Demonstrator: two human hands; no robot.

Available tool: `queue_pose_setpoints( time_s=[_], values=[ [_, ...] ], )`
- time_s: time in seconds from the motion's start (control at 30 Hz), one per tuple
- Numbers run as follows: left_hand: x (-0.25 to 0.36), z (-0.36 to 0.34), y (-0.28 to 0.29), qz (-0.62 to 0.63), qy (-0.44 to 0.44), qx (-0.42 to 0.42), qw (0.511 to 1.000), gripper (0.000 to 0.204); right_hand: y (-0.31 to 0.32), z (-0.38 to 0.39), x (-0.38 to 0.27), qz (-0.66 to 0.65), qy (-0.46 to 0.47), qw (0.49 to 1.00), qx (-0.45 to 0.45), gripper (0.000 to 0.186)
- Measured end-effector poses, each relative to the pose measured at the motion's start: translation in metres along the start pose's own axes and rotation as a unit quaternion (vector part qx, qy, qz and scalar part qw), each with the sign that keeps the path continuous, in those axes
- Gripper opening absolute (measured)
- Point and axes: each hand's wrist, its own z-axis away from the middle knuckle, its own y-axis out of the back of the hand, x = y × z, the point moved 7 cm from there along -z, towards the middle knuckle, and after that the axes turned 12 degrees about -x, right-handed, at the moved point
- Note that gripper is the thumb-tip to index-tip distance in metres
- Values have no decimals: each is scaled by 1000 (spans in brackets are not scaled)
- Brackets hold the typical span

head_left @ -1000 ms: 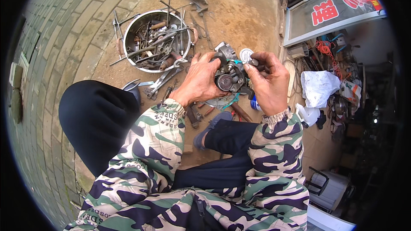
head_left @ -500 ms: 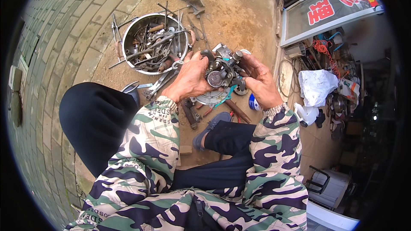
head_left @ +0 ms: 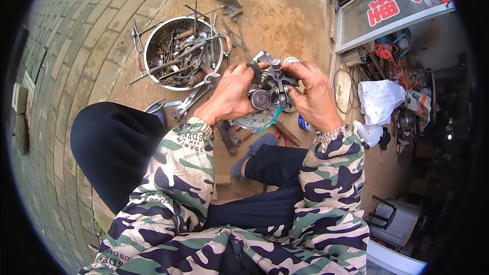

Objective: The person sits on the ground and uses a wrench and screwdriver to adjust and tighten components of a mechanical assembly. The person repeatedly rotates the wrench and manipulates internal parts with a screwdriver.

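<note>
Both my hands hold up a dark metal machine part (head_left: 275, 77) with a round end face, a short stub and fork-like arms; its exact kind I cannot make out. My left hand (head_left: 232, 94) grips it at the round-ended side, fingers curled behind. From the other side, my right hand (head_left: 315, 94) pinches it between thumb and fingers. Beneath and behind the part lies a grey metal casing (head_left: 253, 121) with a teal gasket-like edge (head_left: 269, 117), partly hidden by the hands and the part.
A round metal basin (head_left: 147, 63) full of tools stands at the far left. Wrenches (head_left: 191, 103), a hammer (head_left: 225, 137) and a blue-and-white can (head_left: 304, 124) lie around the casing. A glass door (head_left: 395, 10) and a cluttered doorway are on the right.
The held part has turned a little, its stub swinging left and more upright. My right hand has shifted its grip, with the fingers drawn in closer.
</note>
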Motion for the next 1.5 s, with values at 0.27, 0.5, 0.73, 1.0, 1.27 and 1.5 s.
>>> queue_pose_setpoints(
  time_s=[0.27,0.5,0.73,1.0,1.27,1.5],
  values=[
    [-12,-4,-1,45,-8,30,999,82,-1,-7,-18,102,28,994,6,44],
    [-1,-8,-3,19,-51,22,998,70,3,0,-18,308,6,951,26,44],
    [0,-6,-5,-23,-42,18,999,68,7,3,8,241,-101,962,-81,31],
    [7,-10,-8,-41,-47,4,998,70,12,19,-5,233,-16,970,-70,62],
    [11,-15,-15,-44,-64,6,997,65,7,22,-14,222,-34,967,-124,75],
    [18,-13,-13,-61,-85,-7,995,60,-9,15,-6,225,14,968,-113,53]
  ],
)
